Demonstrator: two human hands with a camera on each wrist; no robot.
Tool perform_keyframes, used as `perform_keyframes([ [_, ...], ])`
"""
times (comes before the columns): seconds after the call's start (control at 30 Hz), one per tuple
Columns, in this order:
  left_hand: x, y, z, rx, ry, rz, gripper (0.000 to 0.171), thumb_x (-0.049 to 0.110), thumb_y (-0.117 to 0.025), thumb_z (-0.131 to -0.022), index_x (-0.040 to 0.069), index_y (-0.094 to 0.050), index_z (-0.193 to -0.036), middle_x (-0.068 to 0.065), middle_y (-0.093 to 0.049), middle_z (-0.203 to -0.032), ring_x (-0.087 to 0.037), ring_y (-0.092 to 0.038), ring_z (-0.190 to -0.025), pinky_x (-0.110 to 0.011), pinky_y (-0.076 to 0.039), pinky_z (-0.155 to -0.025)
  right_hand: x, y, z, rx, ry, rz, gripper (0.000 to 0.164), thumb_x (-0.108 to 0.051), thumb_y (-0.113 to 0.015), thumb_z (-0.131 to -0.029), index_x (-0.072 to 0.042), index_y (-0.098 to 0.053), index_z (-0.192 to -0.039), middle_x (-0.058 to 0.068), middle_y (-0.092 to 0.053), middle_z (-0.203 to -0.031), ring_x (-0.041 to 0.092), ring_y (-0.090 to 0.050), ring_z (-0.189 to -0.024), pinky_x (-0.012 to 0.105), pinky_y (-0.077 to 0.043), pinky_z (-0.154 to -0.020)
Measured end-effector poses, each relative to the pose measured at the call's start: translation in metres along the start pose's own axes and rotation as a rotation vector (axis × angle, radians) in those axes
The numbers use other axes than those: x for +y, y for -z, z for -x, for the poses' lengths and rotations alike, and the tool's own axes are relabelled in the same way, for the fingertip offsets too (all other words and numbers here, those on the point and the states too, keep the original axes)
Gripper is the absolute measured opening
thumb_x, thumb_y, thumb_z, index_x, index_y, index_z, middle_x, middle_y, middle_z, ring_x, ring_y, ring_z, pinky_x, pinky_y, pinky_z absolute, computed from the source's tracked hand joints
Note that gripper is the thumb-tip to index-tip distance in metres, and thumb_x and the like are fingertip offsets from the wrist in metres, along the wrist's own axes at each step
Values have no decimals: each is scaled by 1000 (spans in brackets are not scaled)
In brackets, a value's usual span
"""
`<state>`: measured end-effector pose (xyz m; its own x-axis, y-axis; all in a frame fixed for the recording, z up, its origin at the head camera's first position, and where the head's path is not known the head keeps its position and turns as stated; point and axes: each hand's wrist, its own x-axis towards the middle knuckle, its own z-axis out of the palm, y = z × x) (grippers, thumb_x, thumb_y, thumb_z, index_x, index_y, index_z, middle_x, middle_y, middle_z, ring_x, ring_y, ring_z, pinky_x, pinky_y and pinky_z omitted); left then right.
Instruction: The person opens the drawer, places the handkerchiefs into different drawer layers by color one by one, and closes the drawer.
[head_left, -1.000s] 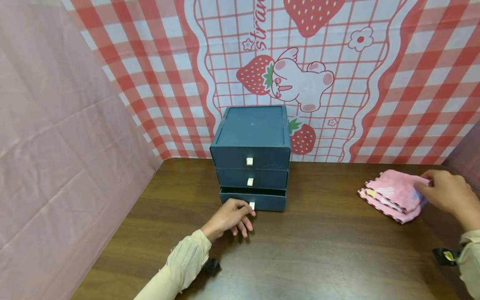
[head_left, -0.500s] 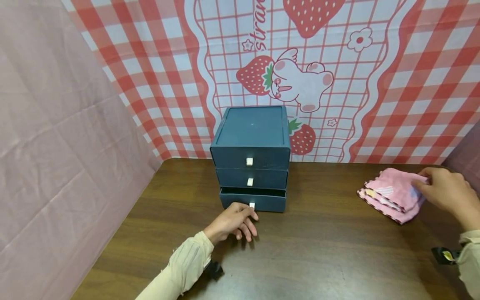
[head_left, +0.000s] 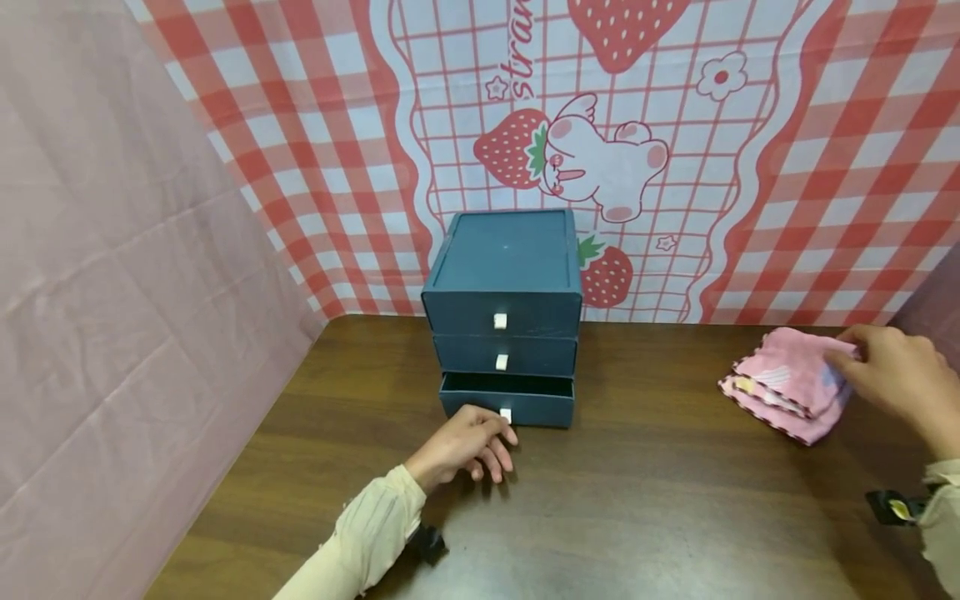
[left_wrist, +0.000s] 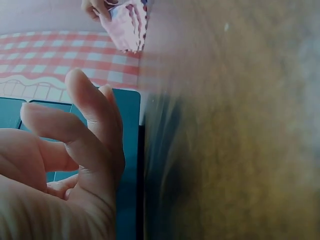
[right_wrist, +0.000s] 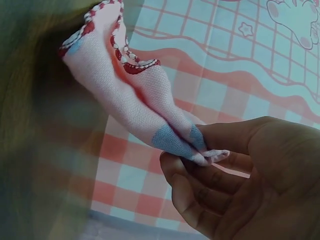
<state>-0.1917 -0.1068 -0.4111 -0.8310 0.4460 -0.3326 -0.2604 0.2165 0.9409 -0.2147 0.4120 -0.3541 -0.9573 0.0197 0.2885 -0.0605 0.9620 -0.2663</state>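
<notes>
Drawer unit [head_left: 513,250], dark blue, three tiers, standing on a brown wood-grain desk [head_left: 637,508] in front of a red-and-white checked backdrop [head_left: 832,167] printed with strawberries and a cartoon animal. Upper drawer [head_left: 457,313] and middle drawer [head_left: 461,354]: flush with the casing, each with a small white pull. Bottom drawer [head_left: 540,408]: drawn partly out, a dark gap showing along its top. White tab [head_left: 506,415] on its front: pinched at the index fingertip of the left hand [head_left: 465,446], the grip partly hidden; the other fingers spread loosely below, bent and holding nothing. Pink cloth [head_left: 795,375], folded, with dark-and-white stitched edging and blue patches: at the far right of the desk, well apart from the drawer unit. One corner is pinched between thumb and fingers of the right hand [head_left: 903,379], the fingers closed to the cloth's gathered thickness; whether its lower edge touches the desk cannot be told. Sleeves: pale, one on each arm, each with a black strap piece near the wrist. Left side: pale pink hanging fabric [head_left: 112,250], creased.
</notes>
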Motion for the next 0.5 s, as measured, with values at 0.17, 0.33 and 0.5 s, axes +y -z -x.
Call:
perform_keyframes([
  [0.17,-1,-1,8,-23,7,15,31,15,-47,-104,-11,-64,-101,-11,-67,-67,-14,-60,-47,-18,-40,-37,-8,3,0,25,10,-1,19,-16,-67,-90,1,-61,-84,2,-45,-59,29,-44,-57,35,-29,-49],
  [0.33,-3,-3,15,-39,5,27,32,15,-46,-104,-11,-64,-101,-11,-67,-66,-13,-60,-47,-18,-38,-36,-19,6,-1,43,32,9,19,-15,-67,-92,1,-60,-85,3,-45,-60,26,-43,-57,36,-29,-50],
  [0.5,-6,-5,21,-55,-4,36,32,15,-47,-104,-11,-64,-99,-11,-66,-65,-12,-60,-47,-17,-38,-36,-26,13,2,41,20,7,22,-19,-67,-94,2,-63,-93,5,-51,-63,31,-46,-60,44,-34,-53],
])
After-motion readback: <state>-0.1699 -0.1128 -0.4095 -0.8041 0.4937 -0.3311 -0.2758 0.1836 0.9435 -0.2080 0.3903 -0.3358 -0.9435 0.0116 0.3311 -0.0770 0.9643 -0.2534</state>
